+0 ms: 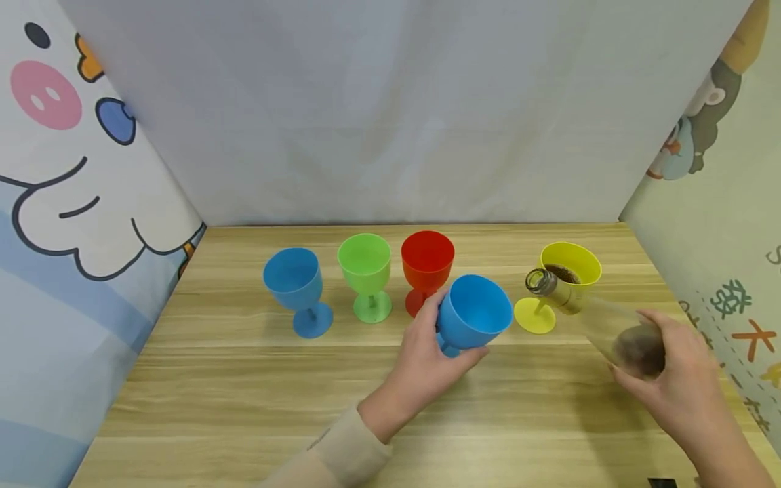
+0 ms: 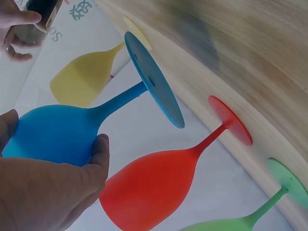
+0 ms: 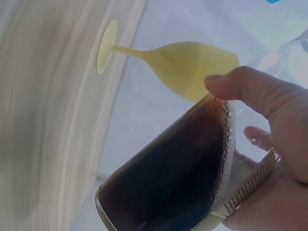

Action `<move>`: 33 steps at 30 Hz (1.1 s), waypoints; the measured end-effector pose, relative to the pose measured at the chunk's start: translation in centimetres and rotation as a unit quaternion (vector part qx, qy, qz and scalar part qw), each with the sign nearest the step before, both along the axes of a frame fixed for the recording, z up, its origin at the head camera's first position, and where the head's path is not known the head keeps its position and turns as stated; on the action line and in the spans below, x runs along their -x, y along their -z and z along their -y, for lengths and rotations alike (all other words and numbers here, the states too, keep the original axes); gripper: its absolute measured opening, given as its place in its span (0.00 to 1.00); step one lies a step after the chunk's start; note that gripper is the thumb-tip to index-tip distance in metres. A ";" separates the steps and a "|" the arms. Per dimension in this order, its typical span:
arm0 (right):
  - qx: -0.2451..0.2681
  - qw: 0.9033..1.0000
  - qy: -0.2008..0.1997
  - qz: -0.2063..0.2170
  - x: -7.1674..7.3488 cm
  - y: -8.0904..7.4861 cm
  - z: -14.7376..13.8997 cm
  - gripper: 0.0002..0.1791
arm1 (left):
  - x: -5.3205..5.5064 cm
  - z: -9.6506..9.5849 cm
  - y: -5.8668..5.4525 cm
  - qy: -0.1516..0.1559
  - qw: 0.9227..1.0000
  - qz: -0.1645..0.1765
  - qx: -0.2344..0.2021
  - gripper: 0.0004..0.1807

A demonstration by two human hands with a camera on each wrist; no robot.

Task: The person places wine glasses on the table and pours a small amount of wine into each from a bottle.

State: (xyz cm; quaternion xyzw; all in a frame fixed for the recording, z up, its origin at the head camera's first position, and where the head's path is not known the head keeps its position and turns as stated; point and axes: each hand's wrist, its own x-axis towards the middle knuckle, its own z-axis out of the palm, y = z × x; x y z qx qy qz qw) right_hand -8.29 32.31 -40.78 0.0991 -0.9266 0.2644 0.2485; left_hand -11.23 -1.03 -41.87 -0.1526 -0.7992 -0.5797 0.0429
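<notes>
My left hand grips a blue goblet by its bowl, and in the left wrist view the goblet's foot hangs above the table. My right hand holds a clear glass bottle of dark, frothy liquid, tilted with its neck pointing left. That neck overlaps a yellow goblet in the head view. The yellow goblet stands on the table with dark liquid in its bowl. A red goblet stands just behind my left hand.
A green goblet and a second blue goblet stand left of the red one on the wooden table. A pale cloth backdrop rises behind the table, with printed panels at both sides.
</notes>
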 end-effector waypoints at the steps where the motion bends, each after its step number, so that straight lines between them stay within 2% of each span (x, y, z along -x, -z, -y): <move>1: -0.006 1.000 0.001 0.004 0.0 -0.1 0.0 0.53 | 0.0 0.1 0.0 0.000 1.000 -0.002 0.001 0.48; 5: -0.029 0.999 0.011 0.023 -0.1 -0.3 0.0 0.52 | -0.1 0.2 0.1 0.003 1.000 -0.004 0.006 0.47; 9: -0.045 0.999 0.015 0.023 -0.1 -0.3 -0.2 0.52 | -0.3 0.4 0.0 0.002 1.000 -0.004 0.010 0.48; 23: -0.095 0.995 0.011 -0.024 0.1 -0.7 -0.5 0.58 | -1.1 0.9 -0.4 0.008 1.000 -0.004 0.015 0.49; 33: -0.118 0.991 0.001 -0.055 0.5 -1.3 -0.8 0.57 | -1.3 1.2 -0.7 0.003 1.000 0.000 0.021 0.49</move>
